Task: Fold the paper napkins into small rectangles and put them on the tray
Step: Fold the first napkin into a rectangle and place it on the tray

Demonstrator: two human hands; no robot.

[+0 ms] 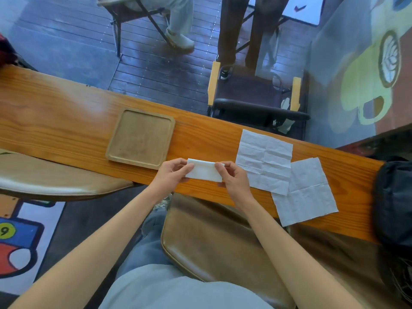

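A white paper napkin [203, 172], folded into a narrow rectangle, is held just above the wooden table between both hands. My left hand [171, 172] pinches its left end and my right hand [234, 178] pinches its right end. A square wooden tray [116, 150] with nothing in it lies on the table to the left of the hands. Two unfolded, creased napkins lie flat to the right: one [265, 159] nearer the hands, another [306, 192] overlapping its lower right corner and reaching the table's near edge.
The long narrow wooden table [55, 121] runs diagonally. A dark bag [394, 204] sits at its right end. Brown cushioned stools [214, 237] stand on my side. Beyond the table are a chair [252, 97] and a person's legs.
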